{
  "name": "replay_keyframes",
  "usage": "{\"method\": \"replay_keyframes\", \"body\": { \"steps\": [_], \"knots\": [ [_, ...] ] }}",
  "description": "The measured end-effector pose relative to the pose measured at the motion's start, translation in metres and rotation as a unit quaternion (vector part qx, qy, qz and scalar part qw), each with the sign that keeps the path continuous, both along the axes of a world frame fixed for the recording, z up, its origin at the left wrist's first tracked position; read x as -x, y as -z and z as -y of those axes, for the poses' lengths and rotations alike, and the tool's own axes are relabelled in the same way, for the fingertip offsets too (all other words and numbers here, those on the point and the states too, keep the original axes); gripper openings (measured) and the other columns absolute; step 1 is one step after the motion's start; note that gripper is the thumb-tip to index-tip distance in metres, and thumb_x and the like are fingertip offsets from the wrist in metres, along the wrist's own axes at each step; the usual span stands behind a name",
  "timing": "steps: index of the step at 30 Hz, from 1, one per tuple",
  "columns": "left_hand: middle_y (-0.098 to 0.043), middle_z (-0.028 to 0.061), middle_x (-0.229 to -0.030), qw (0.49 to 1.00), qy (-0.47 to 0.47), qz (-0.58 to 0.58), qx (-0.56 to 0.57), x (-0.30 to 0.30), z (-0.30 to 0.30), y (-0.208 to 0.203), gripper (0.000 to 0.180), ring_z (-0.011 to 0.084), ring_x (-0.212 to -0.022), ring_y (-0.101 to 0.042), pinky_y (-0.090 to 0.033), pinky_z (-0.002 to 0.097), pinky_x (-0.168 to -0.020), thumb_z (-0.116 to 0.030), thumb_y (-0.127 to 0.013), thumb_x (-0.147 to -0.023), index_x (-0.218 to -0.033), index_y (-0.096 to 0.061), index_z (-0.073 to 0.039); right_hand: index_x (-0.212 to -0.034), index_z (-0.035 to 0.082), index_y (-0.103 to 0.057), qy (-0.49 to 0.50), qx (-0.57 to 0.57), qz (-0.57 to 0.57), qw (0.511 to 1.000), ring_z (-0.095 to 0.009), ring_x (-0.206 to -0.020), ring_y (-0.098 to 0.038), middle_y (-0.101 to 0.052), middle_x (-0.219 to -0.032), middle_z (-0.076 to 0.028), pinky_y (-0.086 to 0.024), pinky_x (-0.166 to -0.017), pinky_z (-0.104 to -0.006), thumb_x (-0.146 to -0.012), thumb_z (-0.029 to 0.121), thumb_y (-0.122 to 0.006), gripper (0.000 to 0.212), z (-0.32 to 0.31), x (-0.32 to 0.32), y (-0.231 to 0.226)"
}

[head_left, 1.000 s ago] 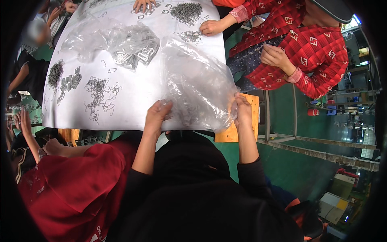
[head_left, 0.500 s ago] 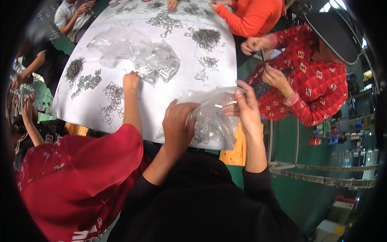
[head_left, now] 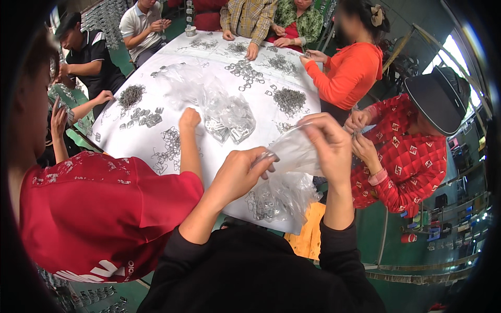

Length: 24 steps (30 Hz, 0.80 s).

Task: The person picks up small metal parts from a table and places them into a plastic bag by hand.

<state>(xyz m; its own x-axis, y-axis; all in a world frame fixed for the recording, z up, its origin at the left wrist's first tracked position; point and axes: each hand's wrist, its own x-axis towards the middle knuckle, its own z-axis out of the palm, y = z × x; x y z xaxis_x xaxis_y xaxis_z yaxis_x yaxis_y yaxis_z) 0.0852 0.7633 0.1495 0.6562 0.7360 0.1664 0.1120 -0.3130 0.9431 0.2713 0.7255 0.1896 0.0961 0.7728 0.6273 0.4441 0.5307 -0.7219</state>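
A clear plastic bag [head_left: 295, 156] is stretched upward between my two hands, its lower part resting near the table's front edge. Small grey metal pieces [head_left: 265, 205] show through the bottom of the bag. My left hand [head_left: 241, 175] pinches the left side of the bag's upper part between thumb and fingers. On the other side, my right hand [head_left: 331, 148] grips the top with bent fingers, and the plastic runs from it down and to the left. Whether the bag's mouth is open I cannot tell.
A larger clear bag [head_left: 229, 115] of metal buckles lies mid-table. Around it on the white table cover [head_left: 151, 136] are piles of wire pieces [head_left: 289, 101] and buckles [head_left: 148, 117]. A person in a red shirt [head_left: 109, 214] reaches in on my left; one in patterned red [head_left: 404, 156] sits right.
My hands have closed on the bag and pulled its upper part up off the table. The view has tilted upward, showing more people at the far side.
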Motion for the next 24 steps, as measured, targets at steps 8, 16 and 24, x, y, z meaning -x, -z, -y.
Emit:
{"method": "replay_keyframes", "body": {
  "steps": [8, 16, 24],
  "knots": [
    [-0.064, 0.0098, -0.075, 0.993, -0.023, 0.070, 0.092, 0.027, 0.009, 0.001, 0.015, 0.0133, -0.069, -0.062, -0.048, 0.0232, -0.066, -0.006, -0.055, -0.083, -0.088, -0.063, 0.007, -0.085, -0.002, -0.053, 0.208, -0.168, -0.004, 0.964, -0.002, -0.061, -0.043, -0.053, -0.075, 0.001, -0.034, -0.055, -0.0149, -0.087, 0.006, -0.052, 0.008, 0.036, -0.062, -0.011],
    [-0.062, 0.0039, -0.076, 0.947, -0.135, 0.263, 0.128, -0.006, 0.003, -0.007, 0.014, 0.0081, -0.067, -0.057, -0.046, 0.0203, -0.065, -0.007, -0.061, -0.080, -0.091, -0.061, 0.002, -0.081, 0.000, -0.054, 0.343, -0.133, -0.068, 0.927, -0.002, -0.062, -0.038, -0.049, -0.071, 0.003, -0.032, -0.056, -0.0156, -0.088, 0.011, -0.051, 0.014, 0.103, -0.066, -0.017],
    [-0.057, 0.0002, -0.059, 0.968, -0.161, 0.195, -0.005, -0.038, 0.011, -0.008, 0.026, 0.0049, -0.057, -0.051, -0.039, 0.0175, -0.054, -0.012, -0.065, -0.078, -0.100, -0.058, 0.001, -0.080, 0.000, -0.053, 0.404, -0.121, -0.127, 0.898, -0.004, -0.067, -0.042, -0.051, -0.073, 0.001, -0.035, -0.062, -0.0175, -0.089, 0.015, -0.049, 0.018, 0.145, -0.094, 0.017]
  ]
}}
